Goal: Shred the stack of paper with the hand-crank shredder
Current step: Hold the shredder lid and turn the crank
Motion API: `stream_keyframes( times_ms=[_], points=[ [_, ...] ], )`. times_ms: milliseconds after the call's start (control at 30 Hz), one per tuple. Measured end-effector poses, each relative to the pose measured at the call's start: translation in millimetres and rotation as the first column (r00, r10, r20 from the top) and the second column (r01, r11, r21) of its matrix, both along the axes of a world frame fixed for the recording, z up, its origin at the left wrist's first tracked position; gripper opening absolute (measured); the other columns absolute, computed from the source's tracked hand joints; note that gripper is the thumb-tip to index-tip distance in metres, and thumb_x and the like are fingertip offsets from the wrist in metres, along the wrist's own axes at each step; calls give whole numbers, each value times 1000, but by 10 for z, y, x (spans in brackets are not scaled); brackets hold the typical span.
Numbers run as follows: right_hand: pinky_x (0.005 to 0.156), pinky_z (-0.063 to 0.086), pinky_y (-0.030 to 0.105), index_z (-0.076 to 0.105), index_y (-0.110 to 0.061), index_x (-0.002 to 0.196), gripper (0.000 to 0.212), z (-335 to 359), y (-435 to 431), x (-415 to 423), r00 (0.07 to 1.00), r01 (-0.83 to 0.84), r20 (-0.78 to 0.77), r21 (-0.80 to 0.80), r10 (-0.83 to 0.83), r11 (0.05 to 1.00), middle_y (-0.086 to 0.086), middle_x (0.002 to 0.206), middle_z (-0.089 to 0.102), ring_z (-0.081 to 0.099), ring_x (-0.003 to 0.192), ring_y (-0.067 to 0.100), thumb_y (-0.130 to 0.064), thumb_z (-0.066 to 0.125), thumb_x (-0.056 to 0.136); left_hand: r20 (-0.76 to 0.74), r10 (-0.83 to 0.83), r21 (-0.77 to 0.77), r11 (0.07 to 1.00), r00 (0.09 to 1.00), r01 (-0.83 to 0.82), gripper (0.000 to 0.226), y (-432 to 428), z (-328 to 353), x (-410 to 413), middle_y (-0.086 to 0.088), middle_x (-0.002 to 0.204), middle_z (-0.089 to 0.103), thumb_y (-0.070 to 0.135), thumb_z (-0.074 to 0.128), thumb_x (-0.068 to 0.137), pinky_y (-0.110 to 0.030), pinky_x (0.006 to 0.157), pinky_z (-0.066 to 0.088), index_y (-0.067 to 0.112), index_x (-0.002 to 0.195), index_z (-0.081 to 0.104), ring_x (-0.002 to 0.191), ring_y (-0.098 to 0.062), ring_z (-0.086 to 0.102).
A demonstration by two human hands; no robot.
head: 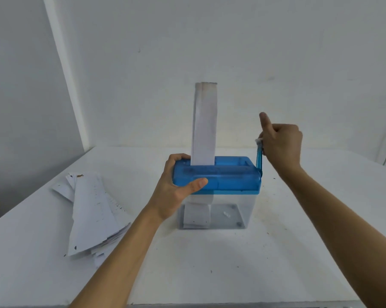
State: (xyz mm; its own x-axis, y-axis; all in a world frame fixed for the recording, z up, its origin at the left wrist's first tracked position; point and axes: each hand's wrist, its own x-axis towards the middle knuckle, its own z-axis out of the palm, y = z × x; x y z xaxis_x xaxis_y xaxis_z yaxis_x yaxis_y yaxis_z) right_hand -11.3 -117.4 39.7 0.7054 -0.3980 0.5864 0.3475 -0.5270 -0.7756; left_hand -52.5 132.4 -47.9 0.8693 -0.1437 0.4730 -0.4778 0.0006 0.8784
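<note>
Two bare forearms [120,252] reach in from the bottom edge over the white surface [209,263]. On the left, the left hand [174,190] clasps the left end of the shredder [223,177]. Its grip is wrapped round the blue head, thumb laid along the front face and fingers hooked over the back edge. The right hand [282,145] holds the crank [259,157] at the shredder's right end. Its grip is closed round the white knob at the top of the crank arm, with the thumb sticking up free. The crank arm stands nearly upright.

A folded strip of paper [204,121] stands upright in the slot toward the left of the blue head, just beside the left hand's fingers, and rises well above it. Beneath the head, the clear bin [236,207] shows a pale band of paper [197,213] hanging down to the bin floor on its left side. Whether that band is cut into strips cannot be told. The shredder sits near the middle of the surface. The stack of paper [92,214] lies flat on the surface to the left, well apart from the shredder, its sheets fanned and uneven, with a few dark specks. A plain pale wall [254,41] stands behind.
</note>
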Motion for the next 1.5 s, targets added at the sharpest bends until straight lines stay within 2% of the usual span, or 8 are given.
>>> stream_keyframes(
  times_ms=[200,367,533,667,767,933,1300,1500],
  points=[
    [57,37,30,44,-12,60,60,-363,34,137,984,4,-178,-67,-15,998,2,55,52,51,54,15,-56,47,100,3,-25,-62,998,1000,26,58,-17,6,-19,8,119,62,30,82,75,-24,87,55,24,123,50,111,-10,64],
    [56,40,32,58,6,69,59,-1031,36,-63,945,-107,-305,62,121,992,10,60,56,45,57,19,-41,50,104,24,-6,-98,995,1000,8,64,-82,-20,-45,4,122,60,43,81,70,-27,84,57,26,122,50,112,-15,64],
    [47,36,22,53,-12,59,47,-1047,21,-338,954,-116,-279,-5,110,993,-9,49,51,42,48,10,-20,48,105,30,-5,-91,996,1000,7,59,-81,-25,-43,5,124,59,32,82,77,-25,85,57,24,124,48,113,-11,63],
    [51,48,37,61,-3,78,45,-1083,32,-651,969,-161,-184,28,164,987,11,65,57,49,62,32,-33,43,106,26,-9,-72,997,1000,10,59,-79,-29,-29,9,122,59,35,81,77,-24,85,57,26,125,48,114,-9,62],
    [46,36,22,46,-7,74,32,-1011,-10,-963,951,-289,-63,172,303,942,4,62,47,41,56,18,-17,51,104,29,-2,-48,999,1000,3,67,-64,-33,-21,4,127,58,46,81,72,-25,87,57,28,127,48,116,-12,62],
    [42,39,31,54,-19,84,31,-667,-194,-1217,880,-472,-17,70,474,879,14,66,58,48,51,23,11,56,91,19,-13,-22,1000,1000,14,69,-29,-11,0,3,126,59,50,82,68,-27,87,57,27,125,50,114,-13,62],
    [52,44,25,53,-17,98,6,-201,-103,-279,895,-426,-19,256,445,868,-4,86,66,55,66,9,-21,55,102,23,3,-6,1000,1000,-2,65,-26,-15,13,1,127,56,43,84,72,-25,90,55,26,124,49,114,-12,61],
    [68,56,37,61,2,100,27,-758,-4,21,906,-281,-189,403,380,871,11,84,67,62,78,24,-25,62,99,33,2,-53,999,999,0,63,-59,-27,13,-7,129,55,34,83,75,-22,86,55,20,126,48,114,-16,62]
  ],
)
